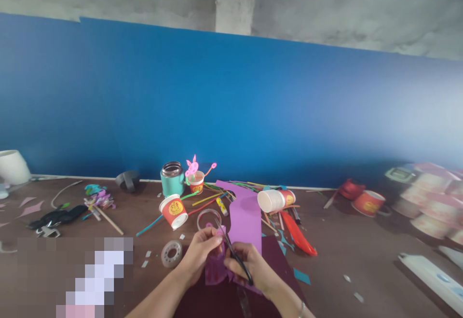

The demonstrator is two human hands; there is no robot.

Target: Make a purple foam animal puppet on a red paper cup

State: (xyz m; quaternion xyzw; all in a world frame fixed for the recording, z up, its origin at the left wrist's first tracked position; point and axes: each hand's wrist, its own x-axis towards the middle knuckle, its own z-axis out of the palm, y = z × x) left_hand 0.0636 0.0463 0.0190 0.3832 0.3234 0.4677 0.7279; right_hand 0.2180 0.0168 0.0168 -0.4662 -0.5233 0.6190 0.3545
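Observation:
My left hand (201, 249) pinches a small cut piece of purple paper (216, 269) in front of me. My right hand (250, 266) is closed on black-handled scissors (238, 259), whose blades point up and left beside my left fingertips, at the paper's edge. Whether the blades are cutting at this moment is hard to make out. Beyond my hands lies a larger purple sheet (246, 214) with a cut-out edge. Below them is a dark maroon sheet (277, 260). A tape roll (171, 254) lies left of my left hand, and a clear ring (198, 217) sits just past it.
A tilted red-and-white paper cup (174, 213), a teal jar (171, 181) and a cup with a pink pig figure (197, 184) stand ahead. Nested cups (271, 200) lie on the sheet. Red material (298, 236) lies rightward; a power strip (434, 279) is far right.

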